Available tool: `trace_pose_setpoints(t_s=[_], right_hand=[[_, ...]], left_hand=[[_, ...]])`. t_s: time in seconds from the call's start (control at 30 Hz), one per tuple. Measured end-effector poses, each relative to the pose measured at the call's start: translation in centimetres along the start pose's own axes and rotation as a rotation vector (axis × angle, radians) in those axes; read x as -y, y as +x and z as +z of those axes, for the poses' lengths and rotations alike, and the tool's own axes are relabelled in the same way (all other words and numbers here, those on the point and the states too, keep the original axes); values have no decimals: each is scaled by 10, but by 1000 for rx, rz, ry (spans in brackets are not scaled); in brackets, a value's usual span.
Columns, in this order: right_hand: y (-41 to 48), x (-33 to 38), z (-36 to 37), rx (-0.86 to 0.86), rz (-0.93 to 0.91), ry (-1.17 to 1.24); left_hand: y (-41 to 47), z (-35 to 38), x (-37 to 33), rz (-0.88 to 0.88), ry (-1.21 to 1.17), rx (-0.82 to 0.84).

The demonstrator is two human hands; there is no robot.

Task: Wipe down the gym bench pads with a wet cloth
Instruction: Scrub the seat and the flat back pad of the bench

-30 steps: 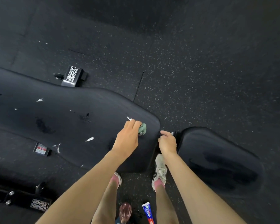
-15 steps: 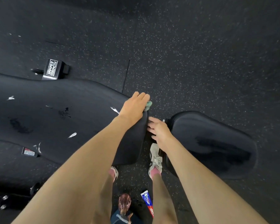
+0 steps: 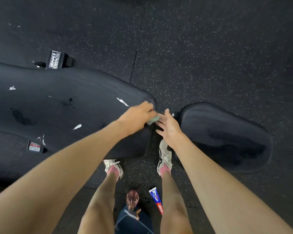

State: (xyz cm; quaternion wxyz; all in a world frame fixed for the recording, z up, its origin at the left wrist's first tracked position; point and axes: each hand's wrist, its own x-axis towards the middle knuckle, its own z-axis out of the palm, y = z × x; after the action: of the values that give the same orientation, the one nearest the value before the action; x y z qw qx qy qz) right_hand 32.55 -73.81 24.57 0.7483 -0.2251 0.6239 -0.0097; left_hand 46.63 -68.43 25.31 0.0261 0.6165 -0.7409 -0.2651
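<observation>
Left hand (image 3: pixel 135 116) has slid the green cloth (image 3: pixel 153 119), bunched in curled fingers, to the right edge of the long pad (image 3: pixel 57 105). Right hand (image 3: pixel 170 128) has left the seat pad (image 3: pixel 218 125), fingers wide beside the green cloth: likely handover, seat pad next.

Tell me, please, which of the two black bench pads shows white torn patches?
The long black back pad on the left; the shorter rounded seat pad shows only dark smears.
</observation>
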Motion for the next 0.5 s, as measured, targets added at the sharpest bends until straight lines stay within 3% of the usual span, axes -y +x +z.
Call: trace_pose_setpoints(t_s=[0.13,0.23,0.37,0.5], right_hand=[[-4,-7,1,-7,4,-47],[-6,-17,-3,8,26,18],[-9,-39,-2,-35,32,157],[-13,-58,9,-74,11,272]], left_hand=[[42,-16,19,-195,9,-121],[36,-5,14,-204,-16,-193],[-20,31,-5,-47,-92,-197],[-61,37,-6,231,3,12]])
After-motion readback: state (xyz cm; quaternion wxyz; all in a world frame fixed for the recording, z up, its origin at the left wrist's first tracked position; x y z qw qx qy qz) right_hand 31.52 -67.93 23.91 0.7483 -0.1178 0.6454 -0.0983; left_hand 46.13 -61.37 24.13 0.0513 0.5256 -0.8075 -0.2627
